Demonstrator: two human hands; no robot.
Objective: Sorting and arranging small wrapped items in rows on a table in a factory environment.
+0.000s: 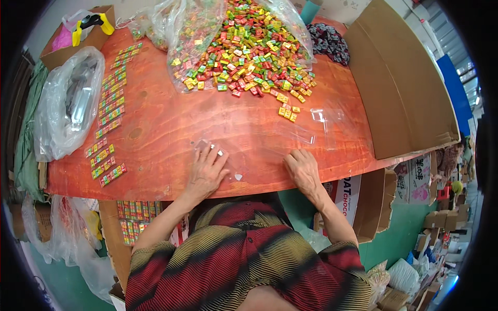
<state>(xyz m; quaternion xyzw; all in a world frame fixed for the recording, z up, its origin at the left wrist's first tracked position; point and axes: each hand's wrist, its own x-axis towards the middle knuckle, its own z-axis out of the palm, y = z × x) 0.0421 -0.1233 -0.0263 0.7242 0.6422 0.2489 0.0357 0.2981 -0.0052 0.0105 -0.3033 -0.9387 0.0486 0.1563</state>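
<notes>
My left hand (pixel 207 170) lies on the red wooden tabletop near its front edge, fingers spread over a piece of clear plastic film (pixel 239 165). Small white bits (pixel 220 153) show by its fingertips. To the right, my right hand (pixel 302 168) rests on the table with its fingers curled and close together; what lies under them, if anything, is hidden. Beyond both hands spreads a large pile of small red, yellow and green wrapped pieces (pixel 249 57), spilling out of a clear plastic bag (pixel 193 39). A few yellow pieces (pixel 288 113) sit apart, close to more clear film (pixel 329 122).
Rows of joined small pieces (pixel 111 106) line the table's left side, beside a clear plastic bag (pixel 72 103). An open carton (pixel 96 36) stands at the far left. A tall cardboard panel (pixel 399 83) borders the right side. Cartons (pixel 371 207) stand below the front edge.
</notes>
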